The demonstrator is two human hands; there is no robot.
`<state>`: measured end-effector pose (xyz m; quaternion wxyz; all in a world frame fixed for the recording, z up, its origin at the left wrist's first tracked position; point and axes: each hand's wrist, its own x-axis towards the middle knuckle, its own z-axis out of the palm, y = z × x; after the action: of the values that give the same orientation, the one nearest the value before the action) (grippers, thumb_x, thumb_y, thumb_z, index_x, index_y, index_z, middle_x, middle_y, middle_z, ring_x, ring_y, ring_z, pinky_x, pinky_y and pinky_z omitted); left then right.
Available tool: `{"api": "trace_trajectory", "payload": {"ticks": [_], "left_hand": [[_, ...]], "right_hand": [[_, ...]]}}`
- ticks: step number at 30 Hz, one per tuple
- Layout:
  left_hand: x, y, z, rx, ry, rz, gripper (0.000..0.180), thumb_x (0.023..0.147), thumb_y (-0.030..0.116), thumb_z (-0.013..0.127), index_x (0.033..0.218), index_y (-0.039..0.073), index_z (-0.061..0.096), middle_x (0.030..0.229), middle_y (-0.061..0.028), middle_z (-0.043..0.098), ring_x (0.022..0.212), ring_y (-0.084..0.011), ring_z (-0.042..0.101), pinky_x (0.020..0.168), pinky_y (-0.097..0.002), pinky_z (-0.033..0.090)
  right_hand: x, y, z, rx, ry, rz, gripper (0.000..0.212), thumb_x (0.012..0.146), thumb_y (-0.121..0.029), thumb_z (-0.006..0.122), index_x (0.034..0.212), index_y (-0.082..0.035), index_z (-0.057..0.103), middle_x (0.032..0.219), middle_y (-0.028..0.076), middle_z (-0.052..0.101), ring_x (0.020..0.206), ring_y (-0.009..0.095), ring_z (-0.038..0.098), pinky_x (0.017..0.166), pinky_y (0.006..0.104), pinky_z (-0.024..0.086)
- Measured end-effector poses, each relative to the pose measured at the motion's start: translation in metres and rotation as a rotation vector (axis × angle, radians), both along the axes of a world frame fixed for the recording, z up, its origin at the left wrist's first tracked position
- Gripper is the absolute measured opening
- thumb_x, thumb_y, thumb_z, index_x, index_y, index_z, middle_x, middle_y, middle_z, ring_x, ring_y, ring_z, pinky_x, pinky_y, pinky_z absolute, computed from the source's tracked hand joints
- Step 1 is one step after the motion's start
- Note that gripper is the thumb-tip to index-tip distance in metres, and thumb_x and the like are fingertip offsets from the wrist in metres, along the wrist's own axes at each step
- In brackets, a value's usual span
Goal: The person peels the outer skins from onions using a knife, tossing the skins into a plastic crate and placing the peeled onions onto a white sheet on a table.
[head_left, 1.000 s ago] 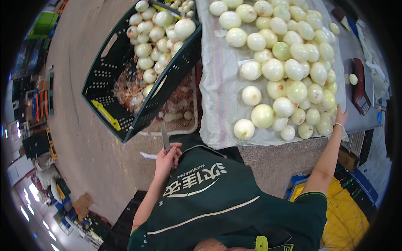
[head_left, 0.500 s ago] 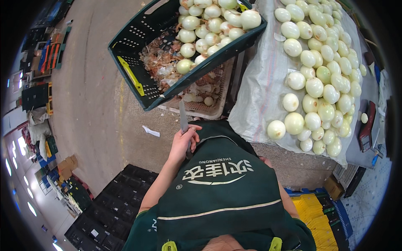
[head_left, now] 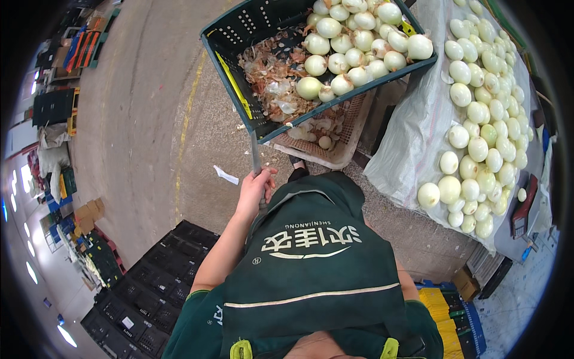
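Observation:
My left hand (head_left: 257,190) is closed round the handle of a knife (head_left: 256,157). Its blade points away from me, with the tip near the corner of a dark green plastic crate (head_left: 276,130). Peeled onions (head_left: 338,63) fill the crate's right side, while loose brown skins (head_left: 272,81) lie on its left. Of my right arm (head_left: 408,285) only a part shows beside my dark green apron (head_left: 317,278); the hand itself is hidden behind the apron.
Many peeled onions (head_left: 478,146) cover a white woven sheet (head_left: 402,146) on the right. Under the crate stands a pinkish basket (head_left: 353,134) holding skins and an onion. Black crates (head_left: 149,281) stand behind me at left, yellow ones (head_left: 439,311) at right. A white scrap (head_left: 225,175) lies on the floor.
The crate, basket and onion-covered sheet have shifted right in view. My left hand has kept its hold on the knife, which points up a little straighter. My right hand stays out of sight.

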<state>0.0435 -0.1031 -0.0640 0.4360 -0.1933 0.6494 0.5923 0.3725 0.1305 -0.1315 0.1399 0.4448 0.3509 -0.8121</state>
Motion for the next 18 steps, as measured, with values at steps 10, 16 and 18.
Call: {"api": "trace_trajectory", "payload": {"ticks": [10,16,18], "left_hand": [[-0.014,0.002,-0.012,0.059,0.03,-0.165,0.025,0.1,0.021,0.053,0.106,-0.002,0.062,0.07,-0.0025,0.056,0.044,-0.0064,0.046,0.038,-0.023,0.037],[-0.029,-0.013,-0.008,0.041,0.028,-0.199,0.024,0.099,0.02,0.053,0.108,0.0,0.063,0.071,-0.0022,0.056,0.043,-0.0058,0.046,0.038,-0.022,0.037],[-0.035,-0.014,-0.004,0.049,0.076,-0.218,0.025,0.1,0.021,0.054,0.108,0.0,0.063,0.071,-0.002,0.056,0.043,-0.0054,0.045,0.038,-0.0216,0.037]], "right_hand": [[0.002,-0.025,-0.004,0.646,-0.084,0.504,0.044,0.085,-0.015,0.062,0.129,-0.013,0.061,0.109,0.016,0.066,0.098,0.032,0.063,0.086,0.0405,0.051],[0.001,-0.015,0.033,1.033,-0.097,0.705,0.046,0.084,-0.012,0.061,0.131,-0.015,0.059,0.104,0.015,0.067,0.095,0.034,0.063,0.085,0.042,0.052],[0.006,-0.008,0.066,1.101,-0.151,0.731,0.048,0.084,-0.011,0.06,0.131,-0.015,0.059,0.102,0.015,0.067,0.094,0.035,0.063,0.084,0.0424,0.052]]}}
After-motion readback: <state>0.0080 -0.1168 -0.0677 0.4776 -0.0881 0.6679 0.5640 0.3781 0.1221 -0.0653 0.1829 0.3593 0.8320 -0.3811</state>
